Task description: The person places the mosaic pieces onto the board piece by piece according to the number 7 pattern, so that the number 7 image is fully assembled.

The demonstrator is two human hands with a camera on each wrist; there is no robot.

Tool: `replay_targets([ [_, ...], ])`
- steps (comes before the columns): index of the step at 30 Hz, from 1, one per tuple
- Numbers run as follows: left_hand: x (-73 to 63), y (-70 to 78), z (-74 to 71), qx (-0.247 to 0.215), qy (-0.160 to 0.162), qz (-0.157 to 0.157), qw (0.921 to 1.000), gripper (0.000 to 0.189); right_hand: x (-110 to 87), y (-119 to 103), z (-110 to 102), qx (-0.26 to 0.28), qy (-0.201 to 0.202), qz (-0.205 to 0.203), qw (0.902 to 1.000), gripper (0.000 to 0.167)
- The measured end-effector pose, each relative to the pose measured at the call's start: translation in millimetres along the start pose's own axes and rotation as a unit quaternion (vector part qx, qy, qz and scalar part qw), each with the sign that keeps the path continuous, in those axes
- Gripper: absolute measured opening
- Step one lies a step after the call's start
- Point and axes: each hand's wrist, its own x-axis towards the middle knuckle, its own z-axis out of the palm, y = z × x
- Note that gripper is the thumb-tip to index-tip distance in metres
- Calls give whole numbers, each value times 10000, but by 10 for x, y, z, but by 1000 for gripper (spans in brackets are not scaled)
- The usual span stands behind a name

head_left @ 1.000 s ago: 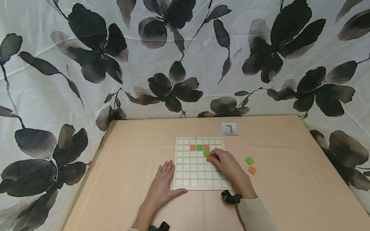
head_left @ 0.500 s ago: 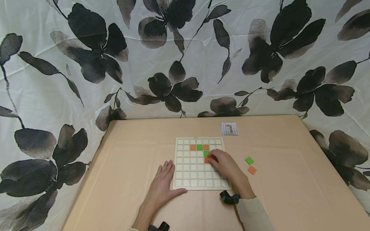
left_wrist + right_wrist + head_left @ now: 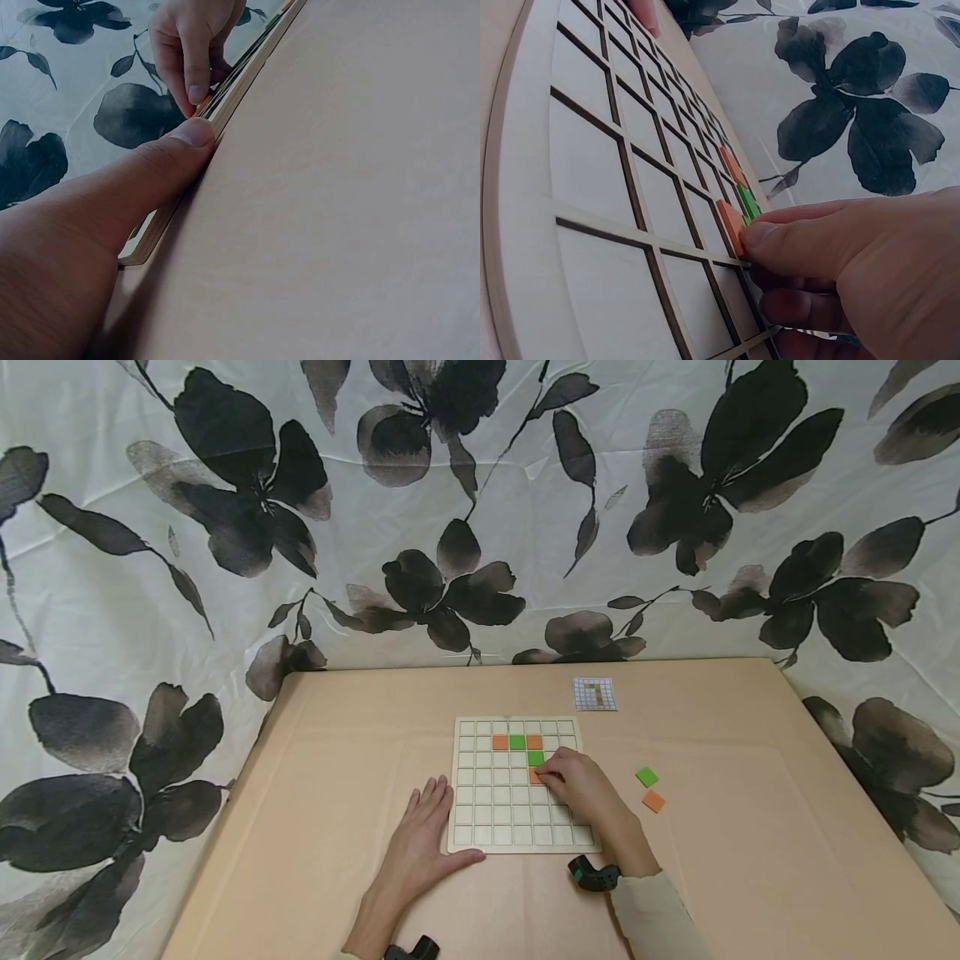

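Note:
A white square grid board (image 3: pixel 486 815) with a raised frame lies on the table. My left hand (image 3: pixel 422 846) rests flat at its left side, fingers spread along the edge. Its thumb (image 3: pixel 193 133) touches the front edge of the board. My right hand (image 3: pixel 581 787) pinches an orange square tile (image 3: pixel 730 223) between thumb and fingertips. That tile is at a cell just below a green tile (image 3: pixel 536 758), partly covered by the fingers. In the row above sit an orange tile (image 3: pixel 500 742), a green tile (image 3: pixel 517 742) and another orange tile (image 3: pixel 534 742).
Right of the board, a loose green tile (image 3: pixel 647 777) and a loose orange tile (image 3: pixel 654 801) lie on the table (image 3: pixel 757 827). A small card (image 3: pixel 596 694) printed with a coloured grid pattern is behind the board. Floral cloth (image 3: pixel 570 527) hangs beyond the table.
My right hand has shifted slightly left with the orange tile, which now lines up under the green tile. My left hand has stayed in place.

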Motion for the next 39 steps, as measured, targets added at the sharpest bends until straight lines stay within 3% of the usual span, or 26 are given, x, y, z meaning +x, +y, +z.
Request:
replay_targets([
  [6,6,6,-2,11,-21,-13,10000,112,1,7,1,-8,73,-179,9998,8],
  [18,6,15,-11,25,-16,8,10000,111,12,-60,-43,-148,-216,326,9991,10],
  [39,9,34,-13,47,-31,-13,10000,112,22,29,-153,57,-268,690,9972,18],
])
